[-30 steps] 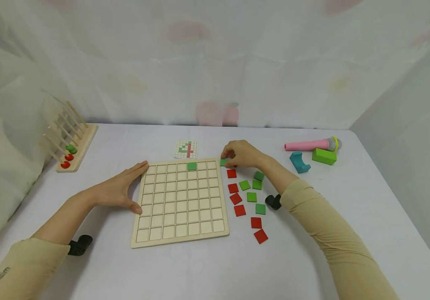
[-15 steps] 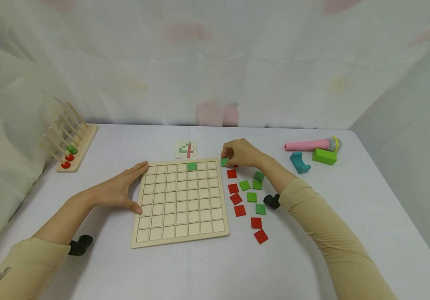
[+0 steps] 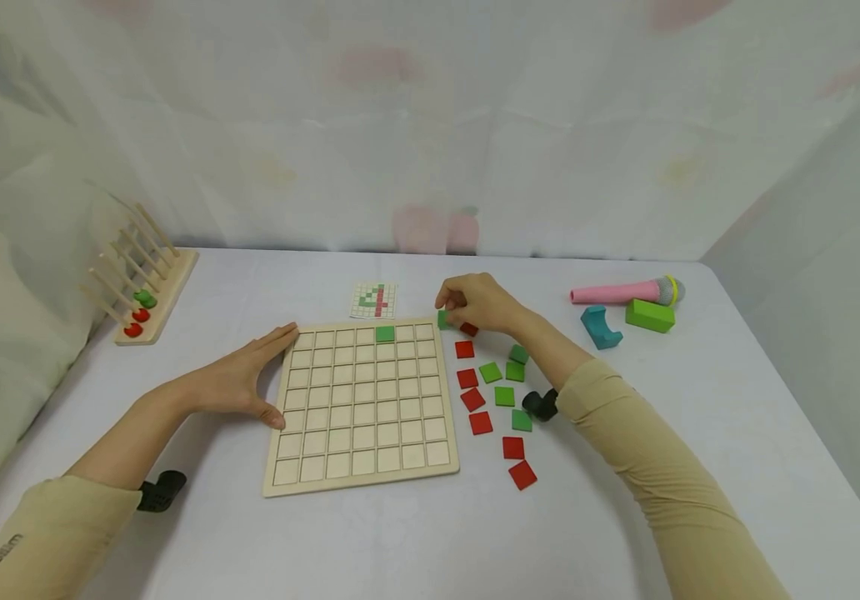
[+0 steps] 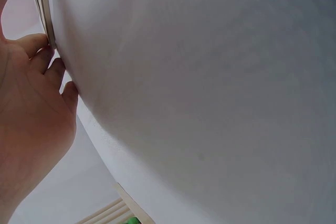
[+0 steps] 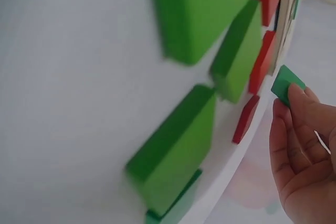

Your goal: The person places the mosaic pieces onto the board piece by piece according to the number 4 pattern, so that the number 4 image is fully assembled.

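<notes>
A pale wooden grid board (image 3: 351,408) lies at the middle of the table, with one green square tile (image 3: 385,334) in its far row. My left hand (image 3: 231,379) spreads along the board's left edge, fingers near the far corner and thumb lower down. In the left wrist view, its fingertips touch the board's side (image 4: 44,9). Beyond the board's far right corner, my right hand (image 3: 482,304) pinches another green tile (image 5: 285,82) between thumb and fingers, lifted off the table. Several red tiles (image 3: 481,423) and green tiles (image 3: 504,396) lie right of the board.
A small pattern card (image 3: 373,300) lies behind the board. At the far left stands a peg rack (image 3: 163,296) with red and green beads. A pink toy microphone (image 3: 617,292), a green block (image 3: 650,315) and a teal curved block (image 3: 600,327) sit at the right.
My right hand has risen slightly and moved a little left with the green tile, uncovering more of a red tile beneath it. The left hand stays put.
</notes>
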Motion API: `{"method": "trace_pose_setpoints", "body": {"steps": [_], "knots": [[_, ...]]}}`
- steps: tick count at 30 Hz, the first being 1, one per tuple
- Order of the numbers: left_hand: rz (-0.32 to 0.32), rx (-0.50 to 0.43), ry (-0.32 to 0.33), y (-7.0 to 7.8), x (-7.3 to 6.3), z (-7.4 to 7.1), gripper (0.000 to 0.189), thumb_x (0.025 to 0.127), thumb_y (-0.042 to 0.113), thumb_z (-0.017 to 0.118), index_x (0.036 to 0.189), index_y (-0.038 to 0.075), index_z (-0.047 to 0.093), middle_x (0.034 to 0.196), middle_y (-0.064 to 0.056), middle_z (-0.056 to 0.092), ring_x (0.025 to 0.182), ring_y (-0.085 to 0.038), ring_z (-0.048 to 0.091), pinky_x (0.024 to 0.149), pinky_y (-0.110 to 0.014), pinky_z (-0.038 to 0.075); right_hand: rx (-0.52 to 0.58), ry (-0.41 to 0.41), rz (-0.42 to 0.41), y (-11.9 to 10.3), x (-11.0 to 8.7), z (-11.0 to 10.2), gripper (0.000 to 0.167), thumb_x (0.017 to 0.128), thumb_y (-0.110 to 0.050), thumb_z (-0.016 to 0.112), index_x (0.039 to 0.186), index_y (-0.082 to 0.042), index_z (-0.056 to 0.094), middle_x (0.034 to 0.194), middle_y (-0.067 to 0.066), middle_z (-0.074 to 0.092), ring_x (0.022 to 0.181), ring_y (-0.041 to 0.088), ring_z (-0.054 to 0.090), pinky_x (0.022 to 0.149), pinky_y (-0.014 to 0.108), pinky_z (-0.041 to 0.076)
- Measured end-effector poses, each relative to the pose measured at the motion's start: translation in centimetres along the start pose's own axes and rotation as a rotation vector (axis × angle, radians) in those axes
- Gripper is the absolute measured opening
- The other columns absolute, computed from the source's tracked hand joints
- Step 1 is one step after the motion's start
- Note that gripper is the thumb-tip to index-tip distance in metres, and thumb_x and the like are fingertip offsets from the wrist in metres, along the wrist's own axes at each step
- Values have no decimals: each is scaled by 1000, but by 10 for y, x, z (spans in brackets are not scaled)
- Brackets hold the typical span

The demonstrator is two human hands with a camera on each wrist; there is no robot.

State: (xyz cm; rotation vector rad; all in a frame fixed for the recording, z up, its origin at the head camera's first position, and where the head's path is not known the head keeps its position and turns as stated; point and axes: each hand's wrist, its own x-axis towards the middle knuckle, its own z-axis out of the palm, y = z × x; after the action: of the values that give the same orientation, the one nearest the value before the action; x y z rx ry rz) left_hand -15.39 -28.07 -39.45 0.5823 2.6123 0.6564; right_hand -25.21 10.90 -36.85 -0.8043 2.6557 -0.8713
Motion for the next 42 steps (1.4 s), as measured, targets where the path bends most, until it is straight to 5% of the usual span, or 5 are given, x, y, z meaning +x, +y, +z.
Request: {"method": "trace_pose_setpoints", "body": {"steps": [12, 20, 42], "knots": [[1, -7, 1, 1, -1, 0, 142, 54, 61, 88, 159, 5, 11, 169, -15, 5, 154, -47, 5, 118, -70, 11, 57, 48, -49, -20, 8, 10, 14, 89, -10, 73, 102, -12, 72, 99, 5, 73, 90, 16, 65, 88, 30, 53], [-5, -11, -4, 1, 0, 0, 142, 54, 60, 89, 159, 6, 10, 169, -15, 4, 154, -47, 4, 118, -71, 12, 155, 23, -75, -35, 13, 19, 13, 88, -9, 73, 100, -14, 73, 100, 3, 74, 88, 17, 66, 81, 28, 53], [4, -12, -2, 2, -1, -1, 143, 53, 61, 89, 159, 6, 11, 169, -15, 4, 154, -46, 5, 117, -71, 13, 203, -43, -115, -71, 33, 46, 17, 89, -11, 73, 105, -11, 76, 98, 4, 73, 92, 15, 70, 80, 22, 55]]}}
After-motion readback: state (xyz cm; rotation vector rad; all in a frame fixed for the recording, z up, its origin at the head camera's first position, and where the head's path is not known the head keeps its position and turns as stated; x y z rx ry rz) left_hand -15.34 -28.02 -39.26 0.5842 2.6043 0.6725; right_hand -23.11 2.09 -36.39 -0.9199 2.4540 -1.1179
